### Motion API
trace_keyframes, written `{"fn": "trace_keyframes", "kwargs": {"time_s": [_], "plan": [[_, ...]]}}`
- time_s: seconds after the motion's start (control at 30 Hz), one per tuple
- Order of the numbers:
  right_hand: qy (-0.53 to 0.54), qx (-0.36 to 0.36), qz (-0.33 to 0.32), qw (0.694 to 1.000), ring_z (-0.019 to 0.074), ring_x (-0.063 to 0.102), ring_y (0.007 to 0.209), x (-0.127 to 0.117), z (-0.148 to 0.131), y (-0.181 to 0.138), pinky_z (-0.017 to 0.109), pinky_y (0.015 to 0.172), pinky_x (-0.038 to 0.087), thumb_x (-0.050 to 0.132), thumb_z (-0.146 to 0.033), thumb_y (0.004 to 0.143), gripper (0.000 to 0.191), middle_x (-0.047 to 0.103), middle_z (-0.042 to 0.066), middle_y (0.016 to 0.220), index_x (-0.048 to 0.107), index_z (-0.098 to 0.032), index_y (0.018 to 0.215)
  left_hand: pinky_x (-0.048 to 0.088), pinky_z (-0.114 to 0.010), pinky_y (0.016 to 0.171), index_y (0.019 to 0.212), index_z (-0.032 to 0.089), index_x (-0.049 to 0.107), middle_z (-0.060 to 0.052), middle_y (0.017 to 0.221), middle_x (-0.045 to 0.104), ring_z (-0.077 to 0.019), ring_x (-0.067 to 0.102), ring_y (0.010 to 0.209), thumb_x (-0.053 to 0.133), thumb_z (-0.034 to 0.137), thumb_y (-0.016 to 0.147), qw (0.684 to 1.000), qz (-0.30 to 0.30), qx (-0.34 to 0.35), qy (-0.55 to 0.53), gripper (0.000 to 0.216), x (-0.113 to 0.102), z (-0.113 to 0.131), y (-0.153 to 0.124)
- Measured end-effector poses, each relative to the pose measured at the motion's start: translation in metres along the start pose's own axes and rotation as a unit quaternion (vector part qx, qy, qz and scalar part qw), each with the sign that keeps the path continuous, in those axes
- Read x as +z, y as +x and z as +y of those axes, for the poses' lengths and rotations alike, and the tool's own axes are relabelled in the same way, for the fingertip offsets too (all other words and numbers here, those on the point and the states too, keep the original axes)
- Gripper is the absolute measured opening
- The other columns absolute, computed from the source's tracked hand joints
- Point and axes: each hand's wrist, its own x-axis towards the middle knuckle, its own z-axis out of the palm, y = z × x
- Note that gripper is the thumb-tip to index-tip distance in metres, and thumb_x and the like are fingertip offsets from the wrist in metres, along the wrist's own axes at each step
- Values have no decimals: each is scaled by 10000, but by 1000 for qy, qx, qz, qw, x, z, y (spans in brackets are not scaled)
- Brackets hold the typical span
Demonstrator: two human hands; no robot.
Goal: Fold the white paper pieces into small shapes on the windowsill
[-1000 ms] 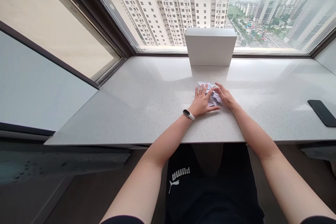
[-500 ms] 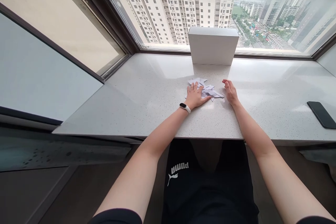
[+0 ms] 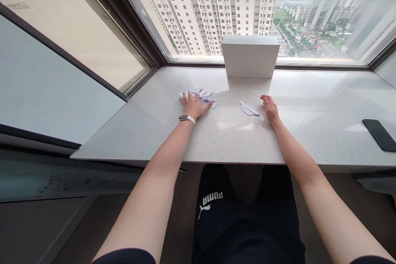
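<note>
Your left hand (image 3: 194, 106), fingers spread, on a pile of folded white papers (image 3: 209, 99); your right hand (image 3: 270, 108), loosely curled, just beside one loose folded paper (image 3: 248, 109). On your speckled counter (image 3: 148, 130): one white box (image 3: 250, 60), upright by the window (image 3: 201, 22); one dark phone (image 3: 380, 134), far right.

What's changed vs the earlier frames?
The left hand has slid the paper pile leftward, palm down on it. One folded paper is left behind between the hands. The right hand has come off the papers, just right of that piece. White box and phone: unmoved.
</note>
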Motion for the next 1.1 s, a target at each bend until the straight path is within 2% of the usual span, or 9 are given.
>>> {"fn": "trace_keyframes", "kwargs": {"time_s": [0.13,0.3,0.4,0.67,0.73,0.87,1.0,1.03,1.1], "plan": [[8,-8,7,1000,375,753,1540,1,4,2,634,1322,608,338,-1029,1127,920,836,151,1584,743,-309,1532,-56,-762,1563,1917,113,403,-228,2087,191,-510,-30,1960,570,752,1145,994,51,86,-33,1016,14,50,-19],[23,-8,26,999,351,740,1565,-2,8,3,627,1339,594,345,-969,1158,828,823,141,1593,730,-317,1492,86,-701,1591,1860,151,543,-245,2019,387,-479,217,1943,621,782,1085,924,-121,345,-109,1002,66,128,-49],[14,-4,34,999,336,742,1550,-3,11,4,600,1303,622,302,-954,1169,821,822,132,1596,724,-327,1488,171,-741,1572,1854,180,561,-249,1976,466,-520,305,1907,664,926,1016,905,-167,371,-119,1126,88,151,-69],[22,-1,22,1000,339,743,1558,2,16,5,616,1308,620,330,-971,1157,822,825,125,1579,724,-334,1497,296,-717,1555,1884,173,535,-281,1992,417,-551,370,1879,776,987,979,850,-170,493,-78,1241,66,116,-173],[26,3,18,999,343,743,1561,2,15,5,633,1321,610,343,-974,1155,814,825,116,1580,727,-345,1500,395,-705,1521,1833,226,613,-248,1933,536,-517,488,1827,792,866,1059,837,-151,521,-73,1021,59,105,-202],[37,9,15,999,361,737,1571,1,12,3,662,1347,585,377,-980,1147,805,830,116,1578,736,-347,1492,619,-617,1367,1659,262,773,-196,1736,757,-420,731,1630,795,411,1176,802,-96,588,-47,506,52,86,-238],[22,7,6,1000,368,742,1569,-2,13,3,664,1324,600,355,-991,1151,823,828,115,1584,731,-352,1508,716,-471,1248,1468,318,868,-94,1542,883,-269,859,1419,605,176,1238,755,-74,643,-100,377,49,65,-228],[17,7,3,1000,369,743,1568,-2,13,4,659,1314,607,346,-991,1153,827,827,116,1585,729,-352,1512,725,-478,1239,1471,328,867,-82,1517,893,-261,866,1397,585,197,1249,759,-77,635,-123,382,46,59,-215],[12,5,-2,1000,369,744,1568,-3,13,4,652,1304,615,338,-992,1154,833,829,120,1581,727,-349,1512,726,-551,1244,1517,336,848,-87,1515,891,-283,847,1434,530,256,1260,813,-64,558,-151,416,35,48,-177]]}}
